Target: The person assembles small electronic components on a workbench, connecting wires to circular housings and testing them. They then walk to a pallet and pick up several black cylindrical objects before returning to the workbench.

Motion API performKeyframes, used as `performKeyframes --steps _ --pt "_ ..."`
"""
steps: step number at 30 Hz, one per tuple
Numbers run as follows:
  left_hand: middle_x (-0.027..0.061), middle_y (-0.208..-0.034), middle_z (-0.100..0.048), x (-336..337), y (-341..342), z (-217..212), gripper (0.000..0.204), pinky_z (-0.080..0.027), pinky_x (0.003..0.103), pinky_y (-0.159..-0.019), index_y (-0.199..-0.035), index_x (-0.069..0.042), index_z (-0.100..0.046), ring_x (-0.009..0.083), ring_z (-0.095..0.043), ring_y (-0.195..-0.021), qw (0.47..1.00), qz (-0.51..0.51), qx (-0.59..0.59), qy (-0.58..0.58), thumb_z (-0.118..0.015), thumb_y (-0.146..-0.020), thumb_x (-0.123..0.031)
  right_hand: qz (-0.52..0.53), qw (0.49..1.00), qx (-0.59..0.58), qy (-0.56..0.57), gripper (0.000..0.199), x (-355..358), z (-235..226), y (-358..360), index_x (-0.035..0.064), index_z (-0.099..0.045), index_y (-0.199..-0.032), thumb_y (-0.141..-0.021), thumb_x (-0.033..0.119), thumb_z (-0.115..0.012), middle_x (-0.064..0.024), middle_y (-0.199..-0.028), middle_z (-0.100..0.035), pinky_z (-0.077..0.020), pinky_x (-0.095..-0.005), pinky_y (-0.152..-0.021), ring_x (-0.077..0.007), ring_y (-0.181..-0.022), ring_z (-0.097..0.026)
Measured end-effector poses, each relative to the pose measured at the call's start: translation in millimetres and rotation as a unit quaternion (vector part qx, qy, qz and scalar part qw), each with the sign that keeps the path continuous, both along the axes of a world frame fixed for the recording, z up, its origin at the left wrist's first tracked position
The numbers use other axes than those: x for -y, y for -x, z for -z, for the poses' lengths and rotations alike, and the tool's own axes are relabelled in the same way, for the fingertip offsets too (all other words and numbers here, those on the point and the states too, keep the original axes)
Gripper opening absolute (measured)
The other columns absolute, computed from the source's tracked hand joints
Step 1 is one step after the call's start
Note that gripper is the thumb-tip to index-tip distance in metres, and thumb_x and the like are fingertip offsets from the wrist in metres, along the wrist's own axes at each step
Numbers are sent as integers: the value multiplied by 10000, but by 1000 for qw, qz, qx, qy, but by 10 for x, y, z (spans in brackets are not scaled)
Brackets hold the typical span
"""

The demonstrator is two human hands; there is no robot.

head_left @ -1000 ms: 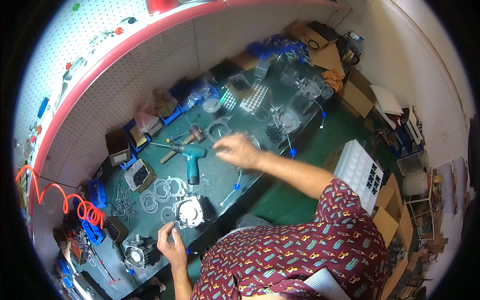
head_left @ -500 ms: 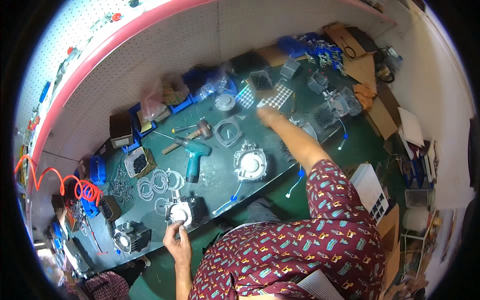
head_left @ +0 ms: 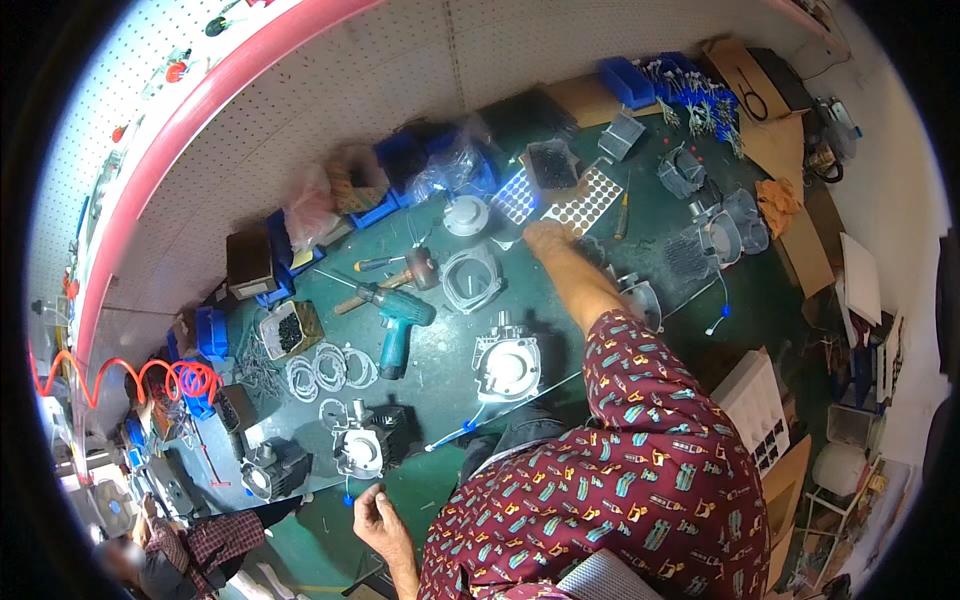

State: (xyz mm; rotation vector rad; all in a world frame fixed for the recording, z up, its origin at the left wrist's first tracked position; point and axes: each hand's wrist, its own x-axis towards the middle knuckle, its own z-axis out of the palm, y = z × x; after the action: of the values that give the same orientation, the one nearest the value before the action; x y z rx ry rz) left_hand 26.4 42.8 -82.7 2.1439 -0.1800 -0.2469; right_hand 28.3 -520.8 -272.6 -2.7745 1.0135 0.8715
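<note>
My right hand (head_left: 550,240) reaches across the bench to the near corner of a white sheet of dark round stickers (head_left: 590,200). Its fingertips are hidden and blurred, so their grip does not show. Beside it lies a second sheet with a blue sheen (head_left: 515,197). My left hand (head_left: 385,525) is off the bench's front edge, thumb and fingers drawn together; whatever they hold, if anything, is too small to name. Nearest to it is a grey metal motor housing (head_left: 360,450) with a pale round face. Another such motor (head_left: 507,367) stands at the middle front edge.
A teal cordless drill (head_left: 400,325), a mallet (head_left: 415,272) and several clear rings (head_left: 330,368) lie on the green bench (head_left: 440,385). A bin of black screws (head_left: 550,168) stands behind the sticker sheets. More motors (head_left: 720,235) sit right. Another person (head_left: 200,550) is at lower left.
My left hand has drawn back from the motor's face to beyond the bench edge. My right hand stays by the sticker sheets. The whole view has shifted.
</note>
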Motion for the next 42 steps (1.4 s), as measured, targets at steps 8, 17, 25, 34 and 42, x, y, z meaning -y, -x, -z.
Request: performKeyframes --steps 8,17,25,34,42 --pt "102 -952 -717 86 -161 -84 138 -533 273 -773 -1032 63 -700 138 -654 -831 1000 7 6 -9 -636 -931 -5 125 983 129 -34 317 223 513 66 45 -712 -1182 -917 110 -551 -223 -1216 -684 -550 -476 -920 -367 -1148 -663" --pt "108 -983 -735 -14 -613 -70 172 -547 294 -800 -1086 14 -714 170 -697 -883 987 127 23 97 -655 -933 -38 -5 857 515 -31 153 -519 -1958 3 -11 -655 -954 -820 48 -701 -112 -822 -683 -530 -356 -712 -241 -726 -653" --pt "18 -896 -657 -555 -1456 -94 639 -457 192 -616 -1476 -33 -443 48 -563 -733 838 145 -285 443 -708 -968 -315 155 595 595 -517 235 -3546 -2256 -838 -21 -580 -1135 -956 97 -677 -131 -886 -707 -606 -298 -646 -200 -750 -713" --pt "53 -765 -622 -2507 -2212 113 326 -472 231 -556 -1051 30 -666 91 -552 -627 944 -84 -77 310 -543 -1056 -271 -68 688 419 -588 378 -5952 -1473 -1912 -33 -590 -1280 -939 107 -675 -154 -1101 -707 -569 -321 -806 -211 -960 -694" --pt "15 -807 -648 -3173 -3078 518 298 -484 243 -586 -1046 -23 -679 85 -594 -705 988 -93 -9 123 -605 -1013 -310 -261 789 467 -304 732 -6431 -922 -2925 76 -471 -1444 -789 253 -745 -252 -1507 -421 -376 -554 -1121 -461 -1397 -378"
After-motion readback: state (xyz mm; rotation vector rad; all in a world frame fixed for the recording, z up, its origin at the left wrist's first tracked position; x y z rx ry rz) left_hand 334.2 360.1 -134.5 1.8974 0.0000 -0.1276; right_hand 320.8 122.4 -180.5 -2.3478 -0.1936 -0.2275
